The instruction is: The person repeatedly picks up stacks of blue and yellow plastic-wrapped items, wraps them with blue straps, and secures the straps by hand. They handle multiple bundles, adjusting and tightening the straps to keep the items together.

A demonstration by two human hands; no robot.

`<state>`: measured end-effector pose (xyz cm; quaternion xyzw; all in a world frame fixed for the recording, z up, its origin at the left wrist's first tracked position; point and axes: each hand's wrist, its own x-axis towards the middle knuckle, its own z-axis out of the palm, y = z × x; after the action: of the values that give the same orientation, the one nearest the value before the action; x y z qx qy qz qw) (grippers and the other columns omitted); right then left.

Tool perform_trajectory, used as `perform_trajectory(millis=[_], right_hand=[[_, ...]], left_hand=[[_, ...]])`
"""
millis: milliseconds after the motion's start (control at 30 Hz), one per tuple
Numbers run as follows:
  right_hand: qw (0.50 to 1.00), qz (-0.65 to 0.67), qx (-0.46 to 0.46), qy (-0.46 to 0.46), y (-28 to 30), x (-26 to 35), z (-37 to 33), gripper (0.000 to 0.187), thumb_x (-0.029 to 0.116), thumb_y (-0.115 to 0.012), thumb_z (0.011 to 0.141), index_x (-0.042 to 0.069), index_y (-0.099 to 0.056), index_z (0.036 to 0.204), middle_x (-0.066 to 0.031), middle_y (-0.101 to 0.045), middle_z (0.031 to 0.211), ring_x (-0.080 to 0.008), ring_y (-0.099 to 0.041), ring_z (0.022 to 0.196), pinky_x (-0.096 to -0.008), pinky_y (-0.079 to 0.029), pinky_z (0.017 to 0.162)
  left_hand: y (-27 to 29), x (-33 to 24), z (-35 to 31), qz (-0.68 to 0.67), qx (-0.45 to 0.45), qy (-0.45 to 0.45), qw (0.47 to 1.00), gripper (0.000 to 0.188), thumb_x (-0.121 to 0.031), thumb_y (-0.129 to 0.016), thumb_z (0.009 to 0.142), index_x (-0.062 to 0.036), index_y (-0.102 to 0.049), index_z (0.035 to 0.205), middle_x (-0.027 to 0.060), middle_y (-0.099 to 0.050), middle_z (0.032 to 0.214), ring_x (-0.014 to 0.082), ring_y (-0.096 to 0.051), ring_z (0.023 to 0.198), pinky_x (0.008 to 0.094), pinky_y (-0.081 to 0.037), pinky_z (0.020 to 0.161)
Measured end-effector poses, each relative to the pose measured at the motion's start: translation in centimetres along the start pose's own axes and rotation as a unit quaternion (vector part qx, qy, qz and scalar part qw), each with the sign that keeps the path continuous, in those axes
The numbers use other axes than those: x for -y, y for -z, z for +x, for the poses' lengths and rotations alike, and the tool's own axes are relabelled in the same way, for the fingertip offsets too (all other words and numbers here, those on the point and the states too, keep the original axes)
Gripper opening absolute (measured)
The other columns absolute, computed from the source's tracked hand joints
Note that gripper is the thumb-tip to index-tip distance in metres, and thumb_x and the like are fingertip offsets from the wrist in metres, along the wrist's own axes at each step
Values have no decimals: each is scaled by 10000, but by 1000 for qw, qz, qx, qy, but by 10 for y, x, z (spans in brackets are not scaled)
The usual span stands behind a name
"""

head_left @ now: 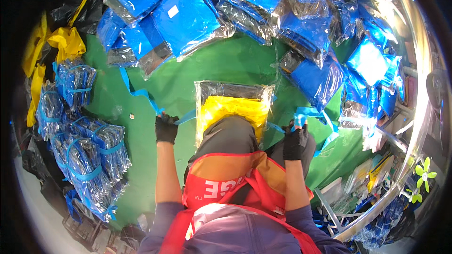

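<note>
In front of me on the green floor (141, 160) lies a clear plastic pack (203, 93) with yellow folded material (230, 106) inside. My knee (226, 136) rests over its near part. A light blue ribbon (136, 93) comes out from both sides of the pack; its middle is hidden. My left hand (165, 129), in a black fingerless glove, is closed on the ribbon left of the pack. On the other side my right hand (295, 142), gloved alike, grips the ribbon, whose loose end (329, 136) trails to the right.
Blue folded goods in clear packs (183, 19) are heaped along the far side. Bundles tied with blue ribbon (87, 160) stand at left near yellow cloth (66, 42). A curved metal rail (416, 108) and a small green fan (425, 175) are at right.
</note>
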<state>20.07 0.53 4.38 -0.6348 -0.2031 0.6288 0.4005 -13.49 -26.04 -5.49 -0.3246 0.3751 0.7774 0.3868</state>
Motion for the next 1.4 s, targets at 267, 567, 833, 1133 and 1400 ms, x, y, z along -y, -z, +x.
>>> perform_trajectory(millis=[267, 567, 833, 1133, 1400], right_hand=[[837, -160, 505, 135, -72, 3, -94, 596, 267, -507, 923, 54, -213, 1396, -99, -492, 1187, -167, -519, 927, -300, -428, 853], [894, -71, 409, 170, -62, 20, -90, 318, 221, -401, 967, 32, -547, 1177, -96, -586, 1043, -185, -556, 789, -318, -455, 737], [885, -139, 281, 343, -52, -1, -104, 179, 110, -420, 906, 31, -572, 958, -44, -569, 875, -124, -514, 831, -257, -417, 744], [928, 78, 350, 105, -56, -25, -110, 102, 138, -443, 927, 75, -523, 936, 12, -516, 841, -87, -497, 775, -195, -402, 672], [846, -22, 430, 313, -51, 82, 19, 245, 194, -495, 879, 27, -572, 1041, -61, -588, 969, -167, -567, 804, -270, -481, 719]], left_hand=[[-238, 52, -211, 674, 330, -179, 637, 348, -299, -536, 872, -41, -516, 1105, 86, -548, 851, 181, -520, 783, 326, -404, 704], [-210, 90, -155, 652, 257, -194, 687, 308, -227, -596, 848, -25, -556, 1076, 76, -623, 940, 180, -593, 841, 304, -473, 769], [-181, 120, -107, 715, 167, -274, 621, 348, -275, -612, 802, -38, -585, 1055, 148, -618, 859, 254, -580, 773, 351, -459, 704], [-218, 116, -149, 596, 341, -187, 703, 207, -210, -542, 872, -38, -613, 963, 58, -618, 780, 163, -582, 739, 292, -456, 664], [-216, 77, -268, 825, 445, 219, 272, 362, -410, -622, 763, -65, -661, 867, 134, -635, 719, 279, -632, 661, 365, -496, 598]])
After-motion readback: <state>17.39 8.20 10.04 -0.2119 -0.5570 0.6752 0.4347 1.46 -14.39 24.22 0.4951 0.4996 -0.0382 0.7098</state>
